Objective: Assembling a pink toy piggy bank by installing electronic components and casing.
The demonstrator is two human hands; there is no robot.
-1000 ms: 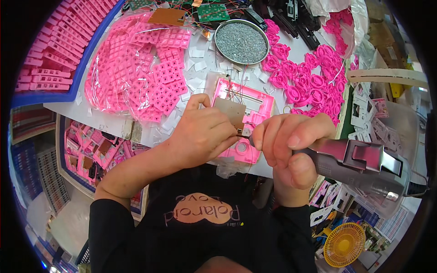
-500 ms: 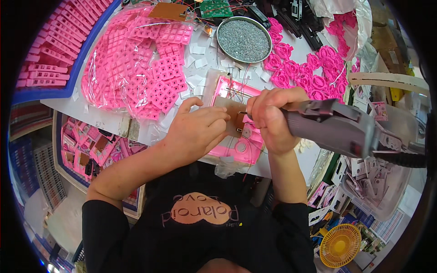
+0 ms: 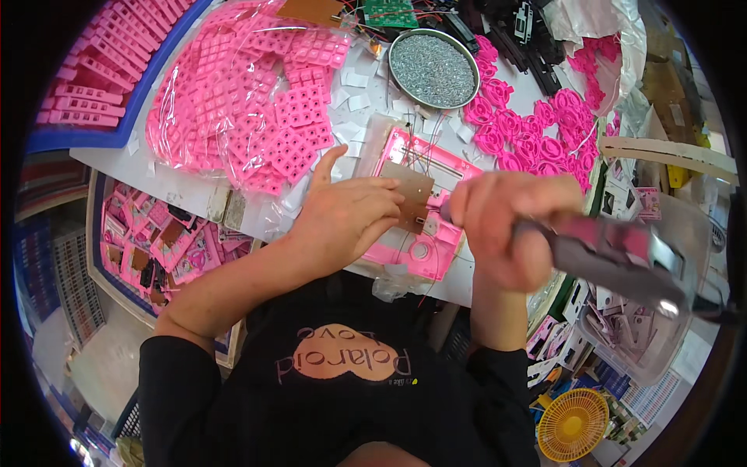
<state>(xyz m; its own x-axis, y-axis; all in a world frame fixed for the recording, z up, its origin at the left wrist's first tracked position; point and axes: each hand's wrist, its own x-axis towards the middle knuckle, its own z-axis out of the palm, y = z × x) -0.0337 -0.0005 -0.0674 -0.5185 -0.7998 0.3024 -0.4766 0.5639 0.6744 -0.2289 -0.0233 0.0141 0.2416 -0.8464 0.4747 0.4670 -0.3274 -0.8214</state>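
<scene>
A pink plastic casing (image 3: 381,253) lies on the white worktable with thin wires running over it. On top of it sits a brown circuit board (image 3: 412,194). My left hand (image 3: 346,214) rests its outstretched fingers on the board's left edge, the thumb spread away. With my right hand (image 3: 510,226), blurred by motion, I grip a grey power screwdriver (image 3: 622,265). Its tip points left toward the board's right edge; whether it touches is too blurred to tell.
A round metal dish (image 3: 391,78) of small screws stands behind the casing. Pink button pieces in a clear bag (image 3: 210,117) lie to the left, pink ring-shaped parts (image 3: 537,128) to the right. A blue crate (image 3: 128,128) is at far left, a yellow basket (image 3: 572,424) at lower right.
My right hand has drawn the screwdriver slightly right, and its tool end has tilted down. My left hand stays at the board, fingers straighter. The whole view has shifted a little.
</scene>
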